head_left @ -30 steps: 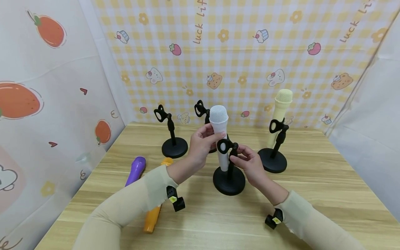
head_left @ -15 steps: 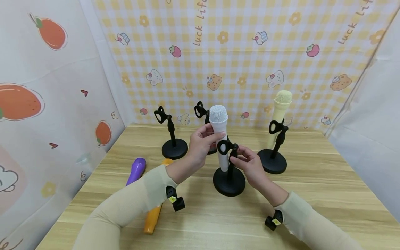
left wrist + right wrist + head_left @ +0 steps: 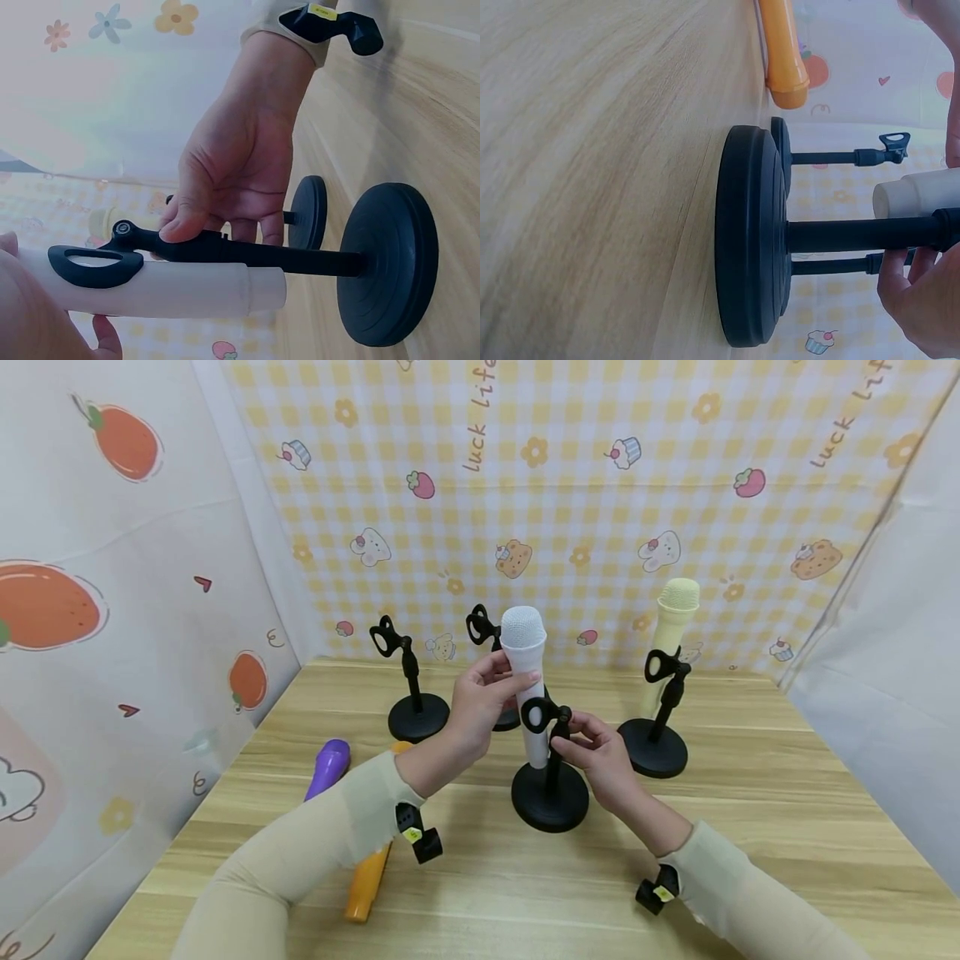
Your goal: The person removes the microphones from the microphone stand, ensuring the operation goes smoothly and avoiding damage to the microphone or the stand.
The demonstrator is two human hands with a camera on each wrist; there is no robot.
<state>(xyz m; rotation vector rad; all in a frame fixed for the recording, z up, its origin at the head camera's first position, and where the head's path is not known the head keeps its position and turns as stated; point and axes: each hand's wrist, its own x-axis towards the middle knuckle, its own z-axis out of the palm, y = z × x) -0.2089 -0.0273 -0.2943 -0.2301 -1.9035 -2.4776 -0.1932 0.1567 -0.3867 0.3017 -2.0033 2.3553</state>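
A white microphone [image 3: 523, 635] is gripped below its mesh head by my left hand [image 3: 476, 706], nearly upright with its lower end above the table. In front of its body is the clip of a black desk stand [image 3: 551, 806]; white shows through the clip's opening. Whether the clip grips the microphone I cannot tell. My right hand [image 3: 603, 760] pinches the stand's upright just below the clip. In the left wrist view the microphone's lower body [image 3: 195, 289] runs alongside the stand's pole. The right wrist view has the round stand base [image 3: 750, 236] flat on the table.
A yellow microphone [image 3: 678, 597] stands upright at the right, behind another black stand [image 3: 654, 749]. Two more stands, a left one [image 3: 418, 718] and a middle one [image 3: 482, 625], are farther back. Purple [image 3: 328, 768] and orange [image 3: 367, 885] microphones lie by the left forearm.
My left hand and the white microphone have risen slightly in the last half second. The right hand and the stand it pinches have stayed in place.
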